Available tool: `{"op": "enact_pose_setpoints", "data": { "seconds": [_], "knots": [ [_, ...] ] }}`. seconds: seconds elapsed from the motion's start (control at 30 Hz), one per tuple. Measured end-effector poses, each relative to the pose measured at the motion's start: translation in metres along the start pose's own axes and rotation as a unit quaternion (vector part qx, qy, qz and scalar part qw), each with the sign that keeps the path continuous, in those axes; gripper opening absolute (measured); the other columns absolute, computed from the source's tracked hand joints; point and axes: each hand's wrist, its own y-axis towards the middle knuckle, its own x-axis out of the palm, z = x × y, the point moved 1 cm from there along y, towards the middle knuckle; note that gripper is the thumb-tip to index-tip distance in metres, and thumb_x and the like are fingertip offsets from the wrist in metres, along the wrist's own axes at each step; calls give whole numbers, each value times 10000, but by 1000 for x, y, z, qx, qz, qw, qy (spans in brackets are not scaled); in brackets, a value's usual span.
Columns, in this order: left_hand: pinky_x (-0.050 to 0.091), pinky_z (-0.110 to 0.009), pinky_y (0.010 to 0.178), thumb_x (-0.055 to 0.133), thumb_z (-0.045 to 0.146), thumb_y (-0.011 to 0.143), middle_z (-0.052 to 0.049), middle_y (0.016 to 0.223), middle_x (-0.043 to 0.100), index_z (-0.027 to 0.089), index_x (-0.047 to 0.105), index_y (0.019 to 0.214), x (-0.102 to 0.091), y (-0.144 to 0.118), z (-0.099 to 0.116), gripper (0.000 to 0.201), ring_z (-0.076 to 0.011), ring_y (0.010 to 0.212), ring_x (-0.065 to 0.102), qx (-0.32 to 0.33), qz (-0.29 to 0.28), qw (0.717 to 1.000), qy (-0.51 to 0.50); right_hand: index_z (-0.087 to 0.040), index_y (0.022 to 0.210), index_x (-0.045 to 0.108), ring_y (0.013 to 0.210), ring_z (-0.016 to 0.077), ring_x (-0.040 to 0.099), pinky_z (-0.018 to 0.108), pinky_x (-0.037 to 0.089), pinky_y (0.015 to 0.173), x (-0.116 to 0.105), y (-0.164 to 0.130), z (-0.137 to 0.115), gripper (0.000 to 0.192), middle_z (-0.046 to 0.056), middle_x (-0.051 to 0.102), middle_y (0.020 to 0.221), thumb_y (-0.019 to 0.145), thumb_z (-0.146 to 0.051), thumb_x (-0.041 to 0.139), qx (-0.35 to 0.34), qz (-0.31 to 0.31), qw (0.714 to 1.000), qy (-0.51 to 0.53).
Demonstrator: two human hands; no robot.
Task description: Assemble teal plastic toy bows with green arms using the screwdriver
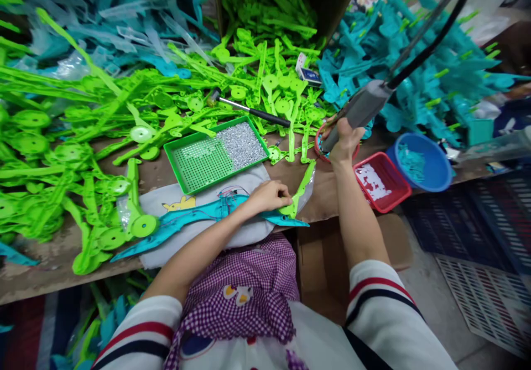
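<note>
My left hand [270,196] pinches the near end of a lime-green plastic piece [303,187], holding it over the right part of a long teal plastic part [166,230]. Thin wires run along the teal part, which lies on a grey folded cloth [155,201]. In my right hand [347,140] is a grey electric screwdriver [365,104], its cord rising to the upper right. The screwdriver's lower end points into a small round red bowl [318,147]; its tip and the bowl's contents are mostly hidden. A green perforated tray [194,168] with many small screws stands beyond the cloth.
Lime-green plastic parts [70,110] cover the left and middle of the table. Teal parts [410,66] are heaped at the back right. A hammer [253,111] lies behind the tray. A red basket [384,207] with white pieces and a blue bowl [442,179] stand at right.
</note>
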Motion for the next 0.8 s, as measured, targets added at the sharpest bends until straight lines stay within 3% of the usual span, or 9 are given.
{"op": "enact_pose_setpoints", "data": {
  "seconds": [0.1,0.27,0.47,0.67,0.8],
  "knots": [
    [421,-248,673,722,283,813,1,799,707,189,770,846,0,-1,0,111,-150,732,619,1,4,1000,-7,-240,747,627,488,157,576,337,467,495,2,0,1,515,-28,541,536,791,-751,580,0,-2,1000,-7],
    [407,-253,666,732,278,814,-3,797,701,186,768,849,0,-1,0,105,-142,713,601,-4,3,1000,-6,-242,787,650,568,212,659,367,511,523,4,-3,2,548,-8,559,554,782,-782,558,12,-17,1000,-23],
    [398,-255,659,727,274,813,-7,801,701,183,767,847,0,1,-1,106,-141,718,597,1,2,1000,-2,-233,787,635,607,211,671,371,536,553,1,-3,5,573,-9,563,578,781,-797,534,17,-12,999,-27],
    [421,-264,682,711,286,821,-14,827,716,191,766,847,1,-1,-1,113,-153,747,620,-1,-5,1000,-14,-243,695,568,472,152,549,321,462,483,6,-6,9,542,-35,496,519,764,-780,575,28,-19,999,5],
    [430,-272,688,715,315,825,-21,866,720,202,770,856,1,-1,-1,130,-164,774,629,2,-1,1000,1,-251,700,567,490,169,556,336,459,498,5,-10,9,544,-35,489,517,748,-793,579,25,-11,1000,1]
  ]
}}
